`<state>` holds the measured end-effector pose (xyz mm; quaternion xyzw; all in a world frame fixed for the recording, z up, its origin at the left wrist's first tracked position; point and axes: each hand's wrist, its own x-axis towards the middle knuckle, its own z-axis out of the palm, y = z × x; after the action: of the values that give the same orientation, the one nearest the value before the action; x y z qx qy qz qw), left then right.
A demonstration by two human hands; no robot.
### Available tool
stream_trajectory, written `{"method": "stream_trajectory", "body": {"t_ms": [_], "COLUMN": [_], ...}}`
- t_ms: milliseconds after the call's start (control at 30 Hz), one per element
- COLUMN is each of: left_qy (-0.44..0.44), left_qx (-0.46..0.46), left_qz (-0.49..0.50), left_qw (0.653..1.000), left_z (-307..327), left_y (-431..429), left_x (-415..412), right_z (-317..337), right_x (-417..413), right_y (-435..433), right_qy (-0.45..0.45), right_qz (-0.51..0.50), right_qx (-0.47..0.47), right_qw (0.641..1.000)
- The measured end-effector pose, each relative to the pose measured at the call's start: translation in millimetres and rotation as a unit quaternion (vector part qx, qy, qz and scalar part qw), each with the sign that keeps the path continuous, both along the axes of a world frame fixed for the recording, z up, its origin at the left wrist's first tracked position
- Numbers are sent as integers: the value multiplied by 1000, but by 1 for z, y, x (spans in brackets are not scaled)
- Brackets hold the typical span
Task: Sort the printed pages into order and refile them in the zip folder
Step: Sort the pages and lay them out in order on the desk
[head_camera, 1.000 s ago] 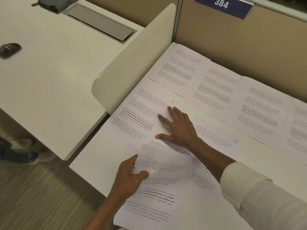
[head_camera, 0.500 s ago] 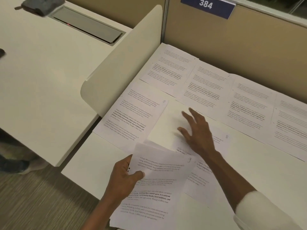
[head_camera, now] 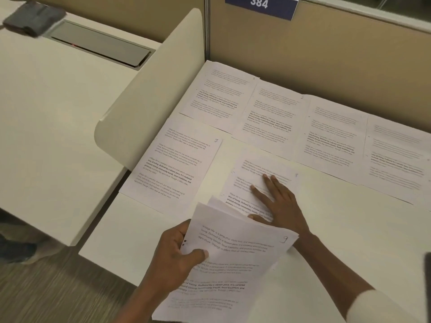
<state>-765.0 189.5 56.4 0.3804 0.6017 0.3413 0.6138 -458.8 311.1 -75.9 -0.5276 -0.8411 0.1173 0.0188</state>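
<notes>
The white counter (head_camera: 349, 241) carries a back row of printed pages (head_camera: 331, 134) along the partition (head_camera: 303, 54). In front lie page 7 (head_camera: 172, 169) and page 8 (head_camera: 256, 173), a gap between them. Of the hands, the left hand (head_camera: 172, 259) grips a stack of pages (head_camera: 233, 264) with 9 on top, while the right hand (head_camera: 279, 206) rests flat on page 8, fingers spread.

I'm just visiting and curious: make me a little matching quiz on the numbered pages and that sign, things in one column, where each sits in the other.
1. page marked 7
2. page marked 8
3. page marked 9
4. sign 384

A. on the partition wall
B. under the right hand
C. held by the left hand
D. lying beside the curved divider, untouched

Pairs: 1-D, 2-B, 3-C, 4-A
</notes>
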Motion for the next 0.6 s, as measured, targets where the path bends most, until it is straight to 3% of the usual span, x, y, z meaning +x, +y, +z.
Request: {"method": "stream_trajectory", "body": {"t_ms": [600], "left_qy": [31], "left_qx": [-12], "left_qz": [-31], "left_qw": [999], "left_z": [0], "left_y": [1], "left_x": [15], "right_z": [5], "right_x": [-46], "right_y": [39], "right_qy": [15], "right_qz": [17], "right_qx": [-22], "right_qw": [999]}}
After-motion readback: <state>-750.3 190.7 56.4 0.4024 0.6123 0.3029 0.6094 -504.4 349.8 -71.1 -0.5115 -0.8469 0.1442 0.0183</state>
